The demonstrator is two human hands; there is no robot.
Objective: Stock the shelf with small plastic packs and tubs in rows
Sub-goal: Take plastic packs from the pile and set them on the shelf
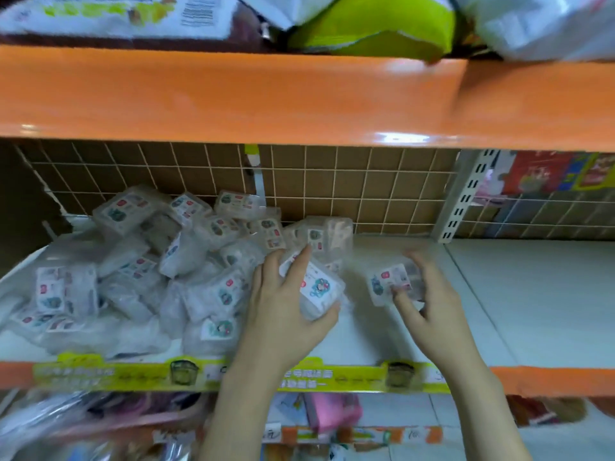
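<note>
My left hand (286, 304) grips one clear plastic labelled pack (319, 291) beside the heap (149, 261); my right hand (429, 294) pinches another (389, 281) over the bare white shelf (532, 294). I should set it label-forward, square to the back grid (366, 184), starting a straight row.

Across the upper frame runs a glossy orange shelf edge (233, 94), with a lime-green bag (372, 24) above it at top centre. At left centre, clear packs (159, 261) carry white labels with red and teal marks on a white shelf (532, 294). Behind is a brown back panel (332, 181) crossed by a cream wire grid, and along the lower edge a yellow-green strip (133, 374).
</note>
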